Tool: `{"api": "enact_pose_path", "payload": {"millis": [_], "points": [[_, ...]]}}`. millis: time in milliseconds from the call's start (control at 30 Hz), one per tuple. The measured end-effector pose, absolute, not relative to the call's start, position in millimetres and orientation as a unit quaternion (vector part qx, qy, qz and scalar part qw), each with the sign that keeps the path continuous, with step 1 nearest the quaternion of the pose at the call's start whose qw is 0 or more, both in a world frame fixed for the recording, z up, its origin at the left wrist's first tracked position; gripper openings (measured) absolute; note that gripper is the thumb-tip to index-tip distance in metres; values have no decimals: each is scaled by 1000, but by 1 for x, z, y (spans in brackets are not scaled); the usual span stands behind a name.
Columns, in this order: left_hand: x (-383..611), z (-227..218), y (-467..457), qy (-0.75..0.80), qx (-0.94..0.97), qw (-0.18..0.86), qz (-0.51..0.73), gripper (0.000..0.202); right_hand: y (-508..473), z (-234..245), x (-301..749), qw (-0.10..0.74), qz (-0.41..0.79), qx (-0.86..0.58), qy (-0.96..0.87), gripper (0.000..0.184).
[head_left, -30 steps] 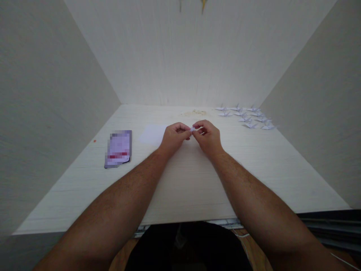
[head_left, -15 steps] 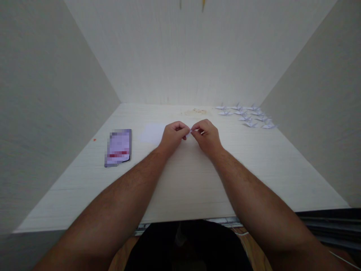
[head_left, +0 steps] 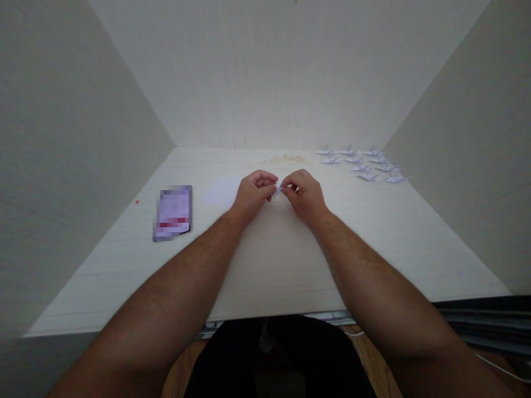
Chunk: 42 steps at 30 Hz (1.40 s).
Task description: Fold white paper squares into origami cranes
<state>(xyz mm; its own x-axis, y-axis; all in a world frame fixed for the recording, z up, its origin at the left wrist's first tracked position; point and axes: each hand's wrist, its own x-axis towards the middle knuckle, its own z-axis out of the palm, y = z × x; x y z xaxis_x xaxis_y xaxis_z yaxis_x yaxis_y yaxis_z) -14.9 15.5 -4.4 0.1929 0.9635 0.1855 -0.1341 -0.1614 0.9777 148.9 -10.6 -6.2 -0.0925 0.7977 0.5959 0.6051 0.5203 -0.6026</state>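
Note:
Between my two hands, over the middle of the table, is a small piece of folded white paper (head_left: pixel 277 190), mostly hidden by the fingers. My right hand (head_left: pixel 305 190) pinches its right end between thumb and forefinger. On its left side my left hand (head_left: pixel 255 190) holds it near the thumb tip, with the upper fingers raised a little off the thumb. A stack or sheet of white paper (head_left: pixel 219 190) lies flat just left of my left hand. Several folded white paper cranes (head_left: pixel 369 178) stand grouped at the back right.
A tablet or phone (head_left: pixel 174 213), its screen blurred out, lies on the left of the white table (head_left: pixel 274 265). A small orange bit (head_left: pixel 137 202) is near the left edge. Brownish marks (head_left: pixel 290 159) show at the back. Panels (head_left: pixel 265 83) enclose the back and both sides.
My left hand's upper fingers have loosened and lifted from the thumb, so more of the folded paper shows. My right hand keeps its pinch. The whole view has shifted slightly.

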Motion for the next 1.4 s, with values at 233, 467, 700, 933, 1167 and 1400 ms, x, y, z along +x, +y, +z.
{"api": "enact_pose_path", "payload": {"millis": [233,467,700,933,1167,1400], "points": [[-15,-4,15,376,565,526,512,21,-10,-5,150,452,72,-495,-738,10],[-15,0,13,395,572,526,490,23,-11,-2,148,435,72,-507,-741,11],[-20,-5,17,400,611,516,449,19,-11,1,147,444,68,-500,-740,11],[-21,-4,15,402,618,529,419,24,-12,0,146,446,78,-508,-733,8],[-21,-7,17,391,617,531,429,24,-11,0,146,455,85,-502,-730,10],[-18,-3,12,377,607,541,444,26,-11,0,145,457,89,-495,-734,12]]}}
